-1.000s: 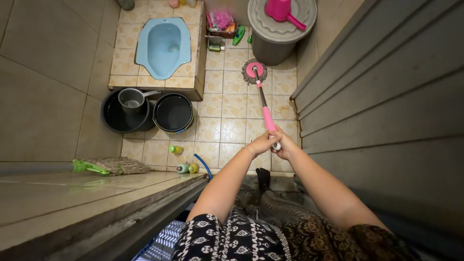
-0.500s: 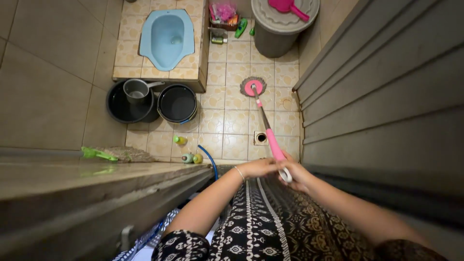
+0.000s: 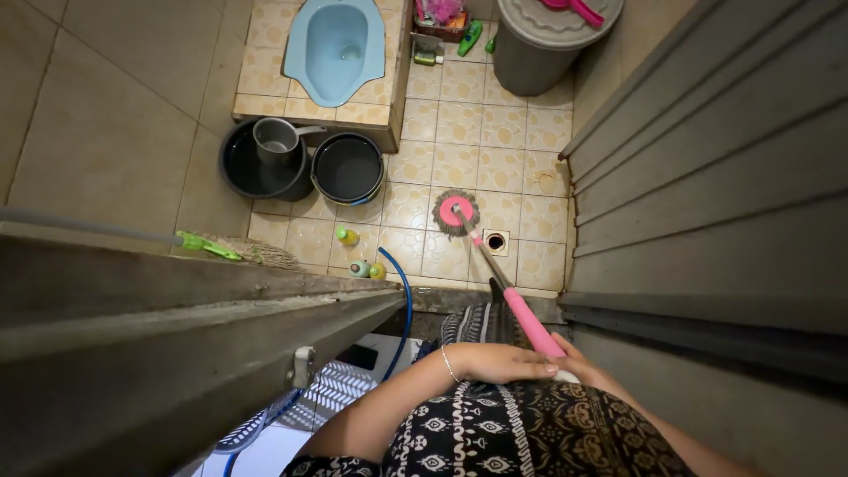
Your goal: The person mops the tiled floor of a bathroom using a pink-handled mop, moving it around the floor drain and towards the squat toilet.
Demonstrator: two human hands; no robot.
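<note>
I look down into a small tiled bathroom. Both my hands grip the top of a mop handle (image 3: 527, 320), pink near the grip and metal lower down. My left hand (image 3: 497, 362), with a thin bracelet on the wrist, wraps over the handle's end. My right hand (image 3: 594, 375) lies behind it, mostly hidden. The round mop head (image 3: 458, 213), pink in the middle with grey fringe, rests on the yellowish floor tiles beside a floor drain (image 3: 495, 240).
A blue squat toilet (image 3: 336, 46) sits on a raised tiled step. Two black buckets (image 3: 346, 168) stand below it, one holding a grey scoop (image 3: 276, 139). A grey lidded bin (image 3: 541, 40), small bottles (image 3: 348, 236), a blue hose (image 3: 402, 291), a green-handled broom (image 3: 231, 252) and the door (image 3: 177, 353) surround me.
I have stepped back from the bathroom. The mop head slid toward me across the tiles, from near the bin to beside the drain. My hands came closer to my body.
</note>
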